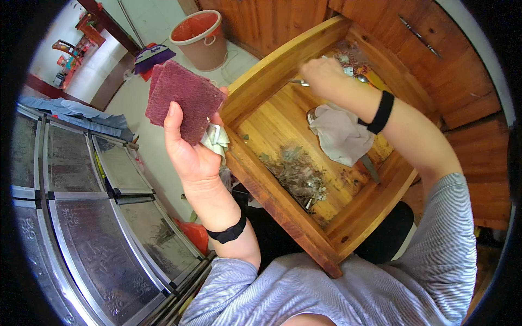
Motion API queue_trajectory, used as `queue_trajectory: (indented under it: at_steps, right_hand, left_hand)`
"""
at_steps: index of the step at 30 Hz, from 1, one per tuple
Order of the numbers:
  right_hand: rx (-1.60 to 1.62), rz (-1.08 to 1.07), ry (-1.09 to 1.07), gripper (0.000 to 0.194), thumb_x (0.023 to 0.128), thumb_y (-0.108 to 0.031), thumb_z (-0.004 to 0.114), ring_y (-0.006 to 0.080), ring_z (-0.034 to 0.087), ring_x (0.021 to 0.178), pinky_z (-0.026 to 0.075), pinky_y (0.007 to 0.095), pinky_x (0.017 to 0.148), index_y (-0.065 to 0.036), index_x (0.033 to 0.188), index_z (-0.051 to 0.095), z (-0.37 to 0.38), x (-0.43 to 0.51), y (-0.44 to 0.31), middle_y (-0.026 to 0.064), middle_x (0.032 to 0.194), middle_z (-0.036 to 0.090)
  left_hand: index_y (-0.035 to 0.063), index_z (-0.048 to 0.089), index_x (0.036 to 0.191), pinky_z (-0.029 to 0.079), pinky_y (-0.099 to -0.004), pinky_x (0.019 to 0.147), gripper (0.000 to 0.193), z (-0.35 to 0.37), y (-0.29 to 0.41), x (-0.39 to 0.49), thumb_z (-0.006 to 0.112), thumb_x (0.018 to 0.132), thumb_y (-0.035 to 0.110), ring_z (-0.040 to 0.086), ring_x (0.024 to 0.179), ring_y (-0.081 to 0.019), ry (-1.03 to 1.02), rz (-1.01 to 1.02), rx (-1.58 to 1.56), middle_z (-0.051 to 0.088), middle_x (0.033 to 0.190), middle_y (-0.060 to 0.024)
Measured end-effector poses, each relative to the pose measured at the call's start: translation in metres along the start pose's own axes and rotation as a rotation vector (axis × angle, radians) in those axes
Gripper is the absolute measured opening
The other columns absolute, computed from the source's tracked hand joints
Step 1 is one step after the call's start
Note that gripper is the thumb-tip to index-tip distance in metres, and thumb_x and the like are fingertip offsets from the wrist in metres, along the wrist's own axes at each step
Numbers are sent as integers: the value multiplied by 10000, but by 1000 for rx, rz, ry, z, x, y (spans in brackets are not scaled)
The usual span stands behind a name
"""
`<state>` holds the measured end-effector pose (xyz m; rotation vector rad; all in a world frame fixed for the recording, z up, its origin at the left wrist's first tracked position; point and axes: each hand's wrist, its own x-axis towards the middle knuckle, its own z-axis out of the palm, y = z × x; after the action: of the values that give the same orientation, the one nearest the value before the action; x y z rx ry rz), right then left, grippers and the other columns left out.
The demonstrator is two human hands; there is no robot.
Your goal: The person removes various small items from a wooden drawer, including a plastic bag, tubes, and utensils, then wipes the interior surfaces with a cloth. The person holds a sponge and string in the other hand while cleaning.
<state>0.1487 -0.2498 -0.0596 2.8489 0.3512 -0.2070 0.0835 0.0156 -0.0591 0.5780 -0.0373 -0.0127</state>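
Observation:
My left hand [195, 150] grips dark red scouring pads [185, 98] and a crumpled pale paper or cloth piece [216, 137], beside the front panel of an open wooden drawer [281, 201]. Over the drawer's far left part is my right hand [322, 75], blurred, its fingers curled; whether it holds anything is unclear. Just below it lies a small metal object [299, 82]. Inside the drawer are a whitish cloth or bag [340, 132], a knife blade [370, 169], a spoon [362, 78], a heap of debris [299, 175] and small red bits [352, 59] in the far corner.
A bucket [204, 49] stands on the floor beyond the drawer, with a purple broom head [153, 59] left of it. Metal-framed cabinet doors [102, 236] line the left side, blue cloth [81, 114] lying on top. Wooden cabinet fronts [440, 73] rise behind the drawer. A red plastic bag [193, 236] sits low.

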Motion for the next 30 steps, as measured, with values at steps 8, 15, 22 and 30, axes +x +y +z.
queue_trajectory:
  at_steps: [8, 15, 22, 30]
  right_hand:
    - [274, -210, -187, 378, 706, -191, 726, 316, 589, 988, 495, 426, 815, -87, 1050, 611, 26, -70, 21, 120, 1026, 599]
    - [481, -639, -285, 970, 617, -315, 827, 333, 342, 1310, 406, 437, 989, -128, 1407, 297, 52, -96, -57, 161, 1431, 314]
    - [106, -839, -95, 936, 651, -322, 785, 320, 352, 1300, 424, 454, 951, -94, 1411, 288, 86, -126, -84, 158, 1473, 279]
    - [275, -990, -81, 406, 829, -146, 523, 310, 492, 1134, 528, 359, 792, -90, 1229, 477, 89, -119, -75, 164, 1235, 471]
  left_hand:
    - [20, 408, 1337, 592, -356, 727, 574, -7, 3, 3, 597, 879, 309, 421, 1215, -472, -89, -30, -41, 485, 1288, -232]
    - [23, 396, 1346, 585, -355, 744, 593, -5, 5, 3, 605, 874, 315, 380, 1250, -464, -107, -45, -34, 467, 1305, -238]
    - [-7, 451, 1284, 619, -344, 656, 533, -2, 6, 2, 602, 874, 298, 542, 1085, -469, -85, 0, -39, 567, 1169, -227]
    - [-7, 443, 1294, 617, -345, 676, 553, -5, 5, 4, 591, 878, 325, 522, 1107, -475, -100, 5, -28, 544, 1195, -239]
